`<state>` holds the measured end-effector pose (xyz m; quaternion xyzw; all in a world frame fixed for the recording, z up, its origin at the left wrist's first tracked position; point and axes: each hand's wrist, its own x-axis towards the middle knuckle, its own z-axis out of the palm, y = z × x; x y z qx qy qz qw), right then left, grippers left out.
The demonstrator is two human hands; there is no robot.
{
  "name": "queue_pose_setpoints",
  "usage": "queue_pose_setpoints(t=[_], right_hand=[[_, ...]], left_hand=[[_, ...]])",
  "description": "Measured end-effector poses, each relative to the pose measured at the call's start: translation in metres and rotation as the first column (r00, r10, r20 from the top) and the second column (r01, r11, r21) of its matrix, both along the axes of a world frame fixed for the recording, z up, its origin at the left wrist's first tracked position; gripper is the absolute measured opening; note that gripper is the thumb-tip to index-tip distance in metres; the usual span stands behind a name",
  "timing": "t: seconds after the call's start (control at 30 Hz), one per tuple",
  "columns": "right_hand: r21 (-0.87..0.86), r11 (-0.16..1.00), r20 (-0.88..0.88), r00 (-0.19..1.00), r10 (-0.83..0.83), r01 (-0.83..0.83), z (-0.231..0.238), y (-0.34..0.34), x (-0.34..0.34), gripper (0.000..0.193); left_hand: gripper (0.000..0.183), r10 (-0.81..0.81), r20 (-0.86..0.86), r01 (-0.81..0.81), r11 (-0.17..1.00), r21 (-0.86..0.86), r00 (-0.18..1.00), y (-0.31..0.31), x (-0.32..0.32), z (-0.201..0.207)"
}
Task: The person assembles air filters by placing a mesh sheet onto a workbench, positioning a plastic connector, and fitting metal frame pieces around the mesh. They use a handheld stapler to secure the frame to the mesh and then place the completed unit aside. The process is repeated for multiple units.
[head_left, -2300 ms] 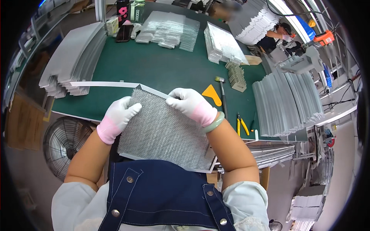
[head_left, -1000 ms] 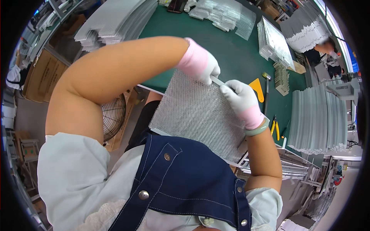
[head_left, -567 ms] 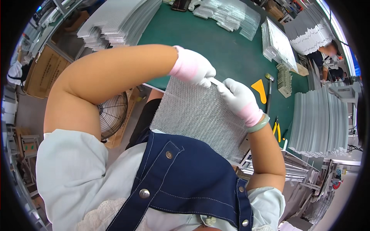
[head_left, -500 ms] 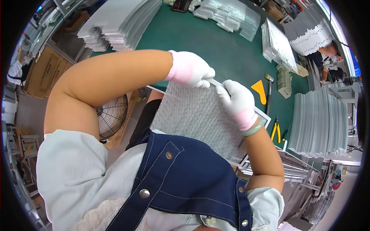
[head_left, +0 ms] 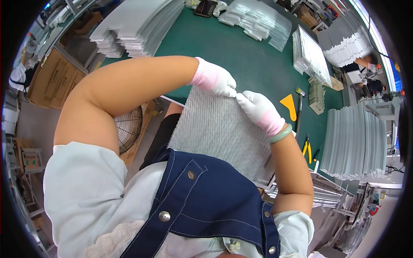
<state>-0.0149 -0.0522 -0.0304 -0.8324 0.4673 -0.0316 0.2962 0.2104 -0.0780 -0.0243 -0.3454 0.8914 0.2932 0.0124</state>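
A silver metal mesh sheet slopes from the green table's near edge down against my apron. My left hand, in a white glove with a pink cuff, is closed on the sheet's far edge. My right hand, gloved the same way, pinches that edge close beside it, fingertips almost meeting the left ones. The gloves hide the gripped part of the edge. Right of my right hand lie a yellow scraper, a hammer with a dark handle and yellow-handled pliers.
Stacked mesh sheets stand at the far left, bubble-wrap pieces at the back. More silver panels, metal clips and a tall stack of grey-white strips line the right. A floor fan stands left; a person is far right.
My hands have come closer together, closing the gap where a pale strip showed along the edge. My right hand has shifted left, and its fingers have turned toward the left hand.
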Motion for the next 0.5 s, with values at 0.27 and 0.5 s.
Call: queue_pose_setpoints(t=[0.27,0.5], right_hand=[[-0.394,0.919,-0.086,0.996,-0.005,-0.029,-0.012,0.022,0.003,0.045],[-0.546,0.838,-0.058,0.998,-0.029,-0.007,-0.013,0.033,0.004,0.039]], left_hand=[[0.043,0.105,0.132,-0.078,0.977,-0.199,0.986,0.029,-0.004,0.007],[0.049,0.081,0.090,-0.062,0.979,-0.193,0.993,0.029,0.000,0.006]])
